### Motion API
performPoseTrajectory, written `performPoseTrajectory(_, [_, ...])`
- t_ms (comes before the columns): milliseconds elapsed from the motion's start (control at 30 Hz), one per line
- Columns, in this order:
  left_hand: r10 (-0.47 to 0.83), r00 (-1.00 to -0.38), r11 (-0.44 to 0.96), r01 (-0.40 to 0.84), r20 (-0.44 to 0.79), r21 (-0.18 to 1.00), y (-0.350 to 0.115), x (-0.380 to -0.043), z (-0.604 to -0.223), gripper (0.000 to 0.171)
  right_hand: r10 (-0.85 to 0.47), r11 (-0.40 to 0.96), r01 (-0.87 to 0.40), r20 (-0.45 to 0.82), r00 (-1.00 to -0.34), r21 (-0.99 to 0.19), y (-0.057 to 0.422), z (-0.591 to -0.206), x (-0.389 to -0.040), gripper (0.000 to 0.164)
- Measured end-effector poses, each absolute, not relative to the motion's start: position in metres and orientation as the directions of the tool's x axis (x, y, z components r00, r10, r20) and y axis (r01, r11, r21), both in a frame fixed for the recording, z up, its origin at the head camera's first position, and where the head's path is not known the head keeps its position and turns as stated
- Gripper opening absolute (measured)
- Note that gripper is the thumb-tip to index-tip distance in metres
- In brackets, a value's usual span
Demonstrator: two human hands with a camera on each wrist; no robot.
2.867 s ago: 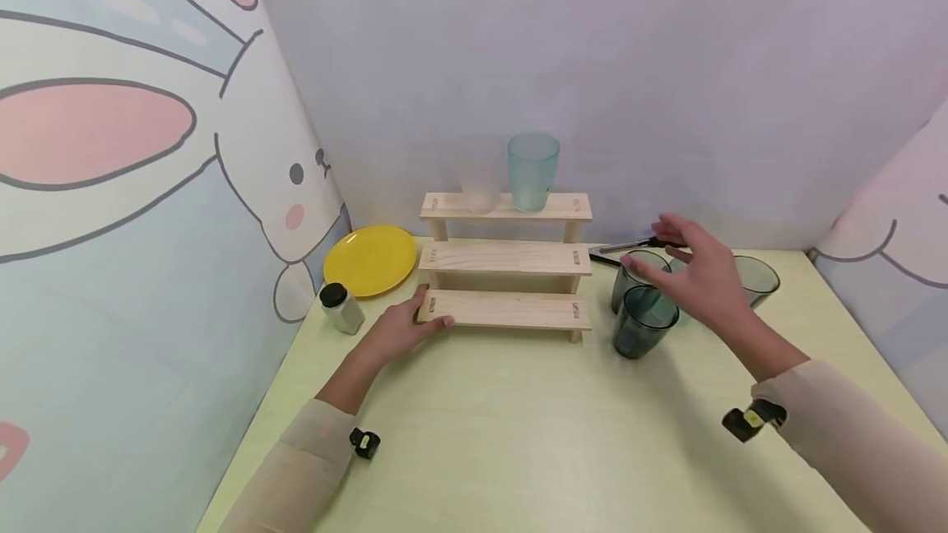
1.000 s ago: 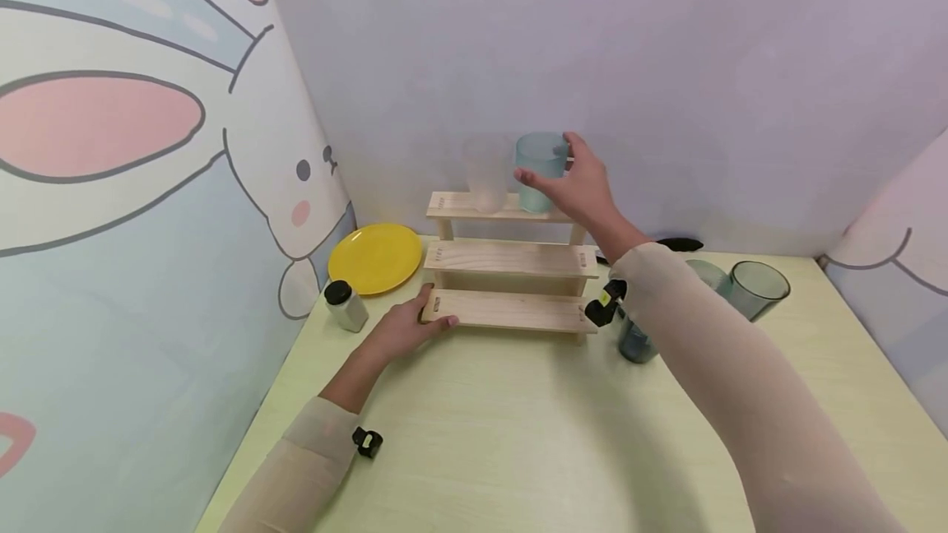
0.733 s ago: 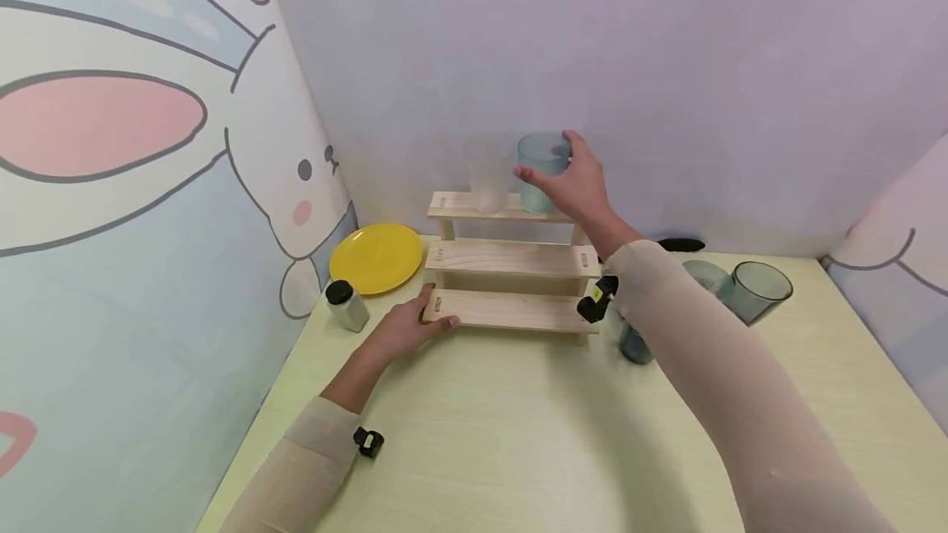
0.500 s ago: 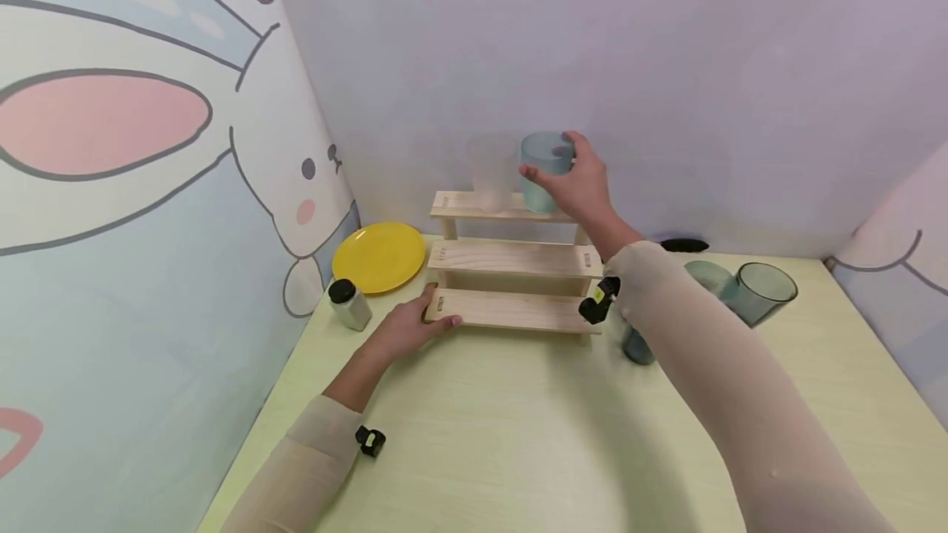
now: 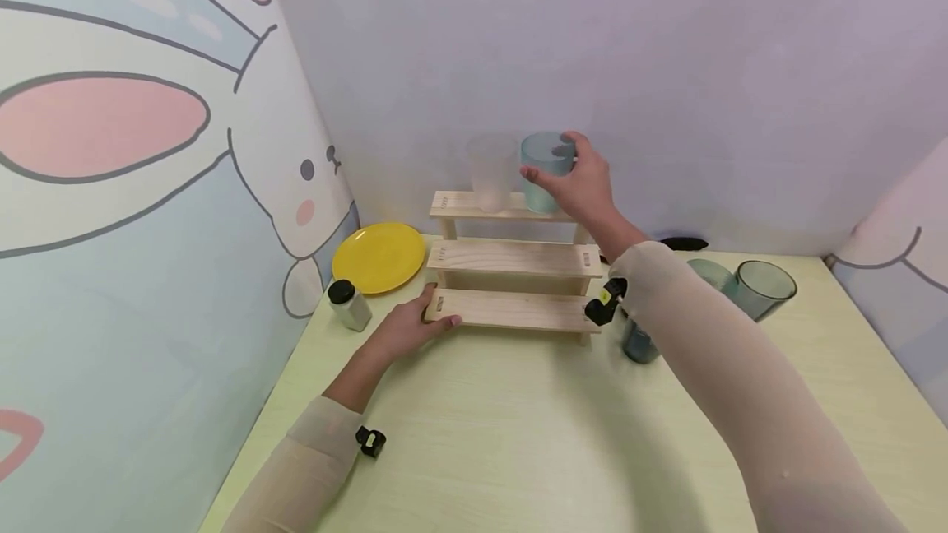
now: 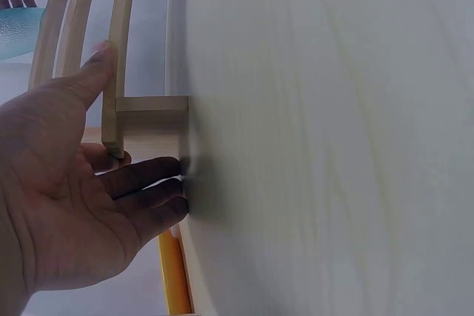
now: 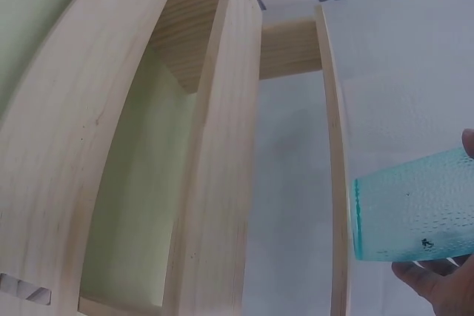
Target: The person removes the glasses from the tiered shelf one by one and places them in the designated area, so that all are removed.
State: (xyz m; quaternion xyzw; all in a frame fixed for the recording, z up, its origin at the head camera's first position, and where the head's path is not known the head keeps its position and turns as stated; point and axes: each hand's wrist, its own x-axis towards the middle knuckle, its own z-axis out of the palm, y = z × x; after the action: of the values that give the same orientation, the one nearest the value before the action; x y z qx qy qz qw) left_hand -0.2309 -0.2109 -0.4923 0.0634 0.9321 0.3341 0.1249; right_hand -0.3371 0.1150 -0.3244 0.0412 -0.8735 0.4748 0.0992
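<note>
Translucent aqua textured cup [image 5: 535, 194], upper centre of frame, is pinched between thumb and fingers of the right hand [image 5: 588, 187]; cup upright at top tier of the three-tier pale wooden stand [image 5: 511, 309], base contact cannot be told. Frosted whitish cup [image 5: 489, 175] is stood just beside it, on the same tier. Room on that tier is left mainly toward its left end; purple-grey wall [image 5: 666, 64] close behind.

Lowest tier's left end, centre of frame, is gripped by the left hand [image 5: 406, 329], thumb over front edge; lower fingers are extended near the tabletop [image 5: 481, 434] in the left wrist view. Open tabletop runs from stand front to bottom of frame, between the sleeves.

Left of centre: round yellow plate [image 5: 379, 259], near black-capped pale jar [image 5: 351, 308]. Right of centre: dark blue-grey tinted cup [image 5: 638, 344] is partly hidden by the right beige sleeve [image 5: 726, 377]; smoky green clear cup [image 5: 763, 290] is tilted, near the tabletop's back edge.
</note>
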Motion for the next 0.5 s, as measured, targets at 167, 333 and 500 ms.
performPoseTrajectory(167, [0.203, -0.961, 0.770, 0.039, -0.187, 0.637, -0.211, -0.230, -0.491, 0.119, 0.021, 0.545, -0.175, 0.222, -0.975, -0.820, 0.119, -0.321, -0.331, 0.104])
performPoseTrajectory(333, [0.202, -0.962, 0.775, 0.043, -0.183, 0.631, -0.211, -0.231, -0.491, 0.119, 0.017, 0.544, -0.180, 0.225, -0.974, -0.820, 0.123, -0.317, -0.327, 0.104])
performPoseTrajectory(500, [0.203, -0.962, 0.775, 0.043, -0.184, 0.631, -0.211, -0.232, -0.493, 0.118, 0.014, 0.552, -0.196, 0.244, -0.970, -0.811, 0.129, -0.316, -0.321, 0.104])
